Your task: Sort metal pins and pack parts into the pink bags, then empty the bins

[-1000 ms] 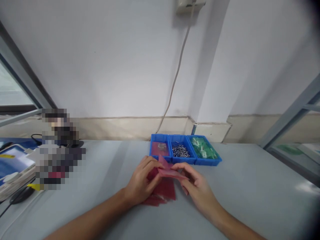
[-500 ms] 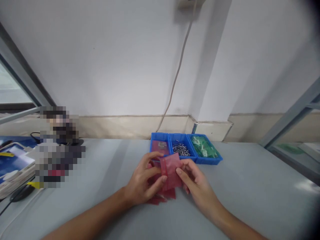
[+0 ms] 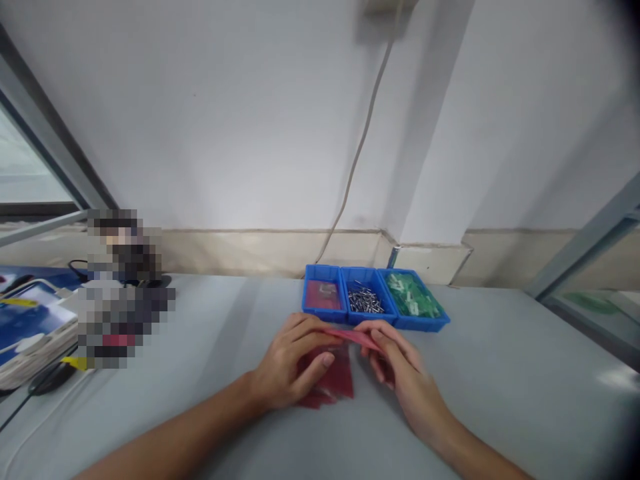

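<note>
A small red plastic bag [image 3: 353,335] is seen nearly edge-on, stretched between my two hands above the table. My right hand [image 3: 397,363] pinches its right end between thumb and fingers. At its left end, the fingers of my left hand [image 3: 295,360] are on the bag, with the thumb held lower and apart. Beneath my left hand lies a loose pile of similar red bags [image 3: 340,377], partly covered by the hand. Just beyond my hands stand three blue bins; the left bin [image 3: 324,272] holds red bags, partly in view.
Small metal pins or screws [image 3: 365,299] fill part of the middle bin, and green bags [image 3: 413,297] lie in the right one. A person [image 3: 125,287], blurred out, is at the far left near a power strip [image 3: 45,353] and cables. A wall runs behind the table [image 3: 210,333].
The held red bag has turned from facing me to nearly edge-on. My left fingers have closed in over its left end, and more of the pile beneath shows.
</note>
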{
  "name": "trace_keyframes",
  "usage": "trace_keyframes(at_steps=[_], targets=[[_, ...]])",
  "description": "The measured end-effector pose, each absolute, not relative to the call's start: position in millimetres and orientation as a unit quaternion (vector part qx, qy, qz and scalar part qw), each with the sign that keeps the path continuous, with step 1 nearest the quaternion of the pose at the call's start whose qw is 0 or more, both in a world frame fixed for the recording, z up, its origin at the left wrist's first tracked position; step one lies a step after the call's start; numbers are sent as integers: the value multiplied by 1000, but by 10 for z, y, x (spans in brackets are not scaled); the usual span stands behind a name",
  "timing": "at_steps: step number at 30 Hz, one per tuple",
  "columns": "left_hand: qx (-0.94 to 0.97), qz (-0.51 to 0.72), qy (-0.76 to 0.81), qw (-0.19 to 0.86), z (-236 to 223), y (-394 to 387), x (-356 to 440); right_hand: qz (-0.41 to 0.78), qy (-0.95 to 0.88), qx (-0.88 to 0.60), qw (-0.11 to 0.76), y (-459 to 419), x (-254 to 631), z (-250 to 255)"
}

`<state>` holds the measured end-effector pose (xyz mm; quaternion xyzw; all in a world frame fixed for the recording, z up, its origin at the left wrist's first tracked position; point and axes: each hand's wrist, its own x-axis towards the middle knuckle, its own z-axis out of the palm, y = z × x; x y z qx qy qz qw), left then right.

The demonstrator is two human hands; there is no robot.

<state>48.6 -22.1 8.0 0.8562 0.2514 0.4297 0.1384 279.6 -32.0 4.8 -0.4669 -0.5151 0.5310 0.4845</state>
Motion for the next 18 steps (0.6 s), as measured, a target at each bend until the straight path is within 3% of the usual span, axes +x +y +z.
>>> trace_keyframes(at_steps=[10, 18], targets=[[852, 447, 236, 136, -4, -210, 509, 467, -556, -469, 502, -302, 2808, -69], [853, 439, 252, 130, -103, -177, 507, 484, -543, -458, 512, -298, 2795, -52]])
